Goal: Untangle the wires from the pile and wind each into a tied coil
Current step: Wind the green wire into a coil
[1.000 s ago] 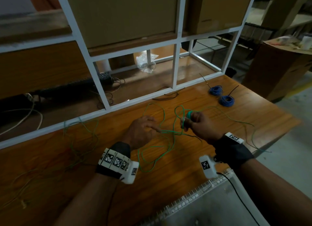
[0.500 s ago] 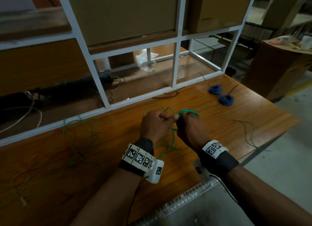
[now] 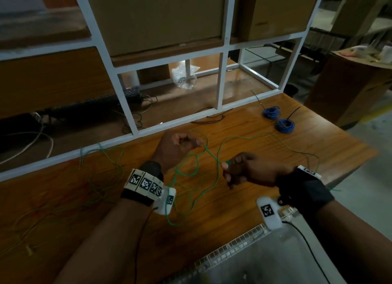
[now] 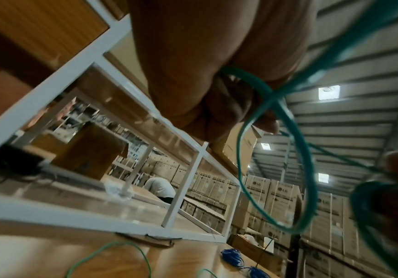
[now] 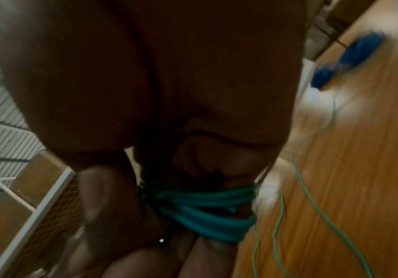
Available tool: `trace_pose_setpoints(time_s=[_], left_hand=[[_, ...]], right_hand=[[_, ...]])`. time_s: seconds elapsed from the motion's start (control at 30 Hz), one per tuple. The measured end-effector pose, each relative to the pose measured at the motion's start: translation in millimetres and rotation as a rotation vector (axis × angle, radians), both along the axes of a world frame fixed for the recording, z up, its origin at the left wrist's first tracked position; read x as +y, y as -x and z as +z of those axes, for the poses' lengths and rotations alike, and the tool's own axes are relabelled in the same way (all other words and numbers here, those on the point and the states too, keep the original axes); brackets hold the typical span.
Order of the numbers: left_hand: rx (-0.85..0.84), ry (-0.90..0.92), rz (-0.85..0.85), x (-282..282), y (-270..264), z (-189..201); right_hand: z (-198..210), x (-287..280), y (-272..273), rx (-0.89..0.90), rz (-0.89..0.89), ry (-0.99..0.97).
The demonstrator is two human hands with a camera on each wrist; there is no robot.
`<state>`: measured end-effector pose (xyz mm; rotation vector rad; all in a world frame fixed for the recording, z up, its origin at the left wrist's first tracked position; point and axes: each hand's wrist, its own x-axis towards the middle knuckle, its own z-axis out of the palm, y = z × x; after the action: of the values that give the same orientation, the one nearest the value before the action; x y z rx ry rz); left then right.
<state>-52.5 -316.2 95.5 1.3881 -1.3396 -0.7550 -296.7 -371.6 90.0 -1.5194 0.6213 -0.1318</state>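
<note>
Both hands grip the green wire (image 3: 192,169): the right hand (image 3: 247,170) has several turns wound round its fingers (image 5: 207,203) and clamped by the thumb, the left hand (image 3: 178,147) pinches a strand in curled fingers. Half a second ago the fists met above the bench (image 3: 233,198); now they are drawn apart, the left raised toward the white frame (image 3: 135,133), wire stretched between. Loose loops trail over the bench. Two blue coils (image 3: 277,119) lie far right. Stacked cartons (image 4: 278,197) read "LG".
</note>
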Motion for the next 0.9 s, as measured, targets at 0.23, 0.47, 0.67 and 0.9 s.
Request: trace_pose_setpoints(time_s=[0.23, 0.47, 0.67, 0.9], left_hand=[[-0.089, 0.128, -0.097, -14.0, 9.6, 0.7], [0.048, 0.056, -0.114, -8.0, 35.4, -21.0], [0.012, -0.176, -0.203, 5.0, 39.3, -35.1], [-0.156, -0.233, -0.205, 16.2, 25.0, -40.0]], right_hand=[[1.2, 13.6, -23.8, -0.411, 0.358, -0.524], [33.4, -2.2, -55.5, -1.013, -0.203, -0.675], [15.3, -29.0, -55.2, -0.545, -0.669, 0.481], [-9.1, -31.1, -33.0, 0.394, 0.002, 1.144]])
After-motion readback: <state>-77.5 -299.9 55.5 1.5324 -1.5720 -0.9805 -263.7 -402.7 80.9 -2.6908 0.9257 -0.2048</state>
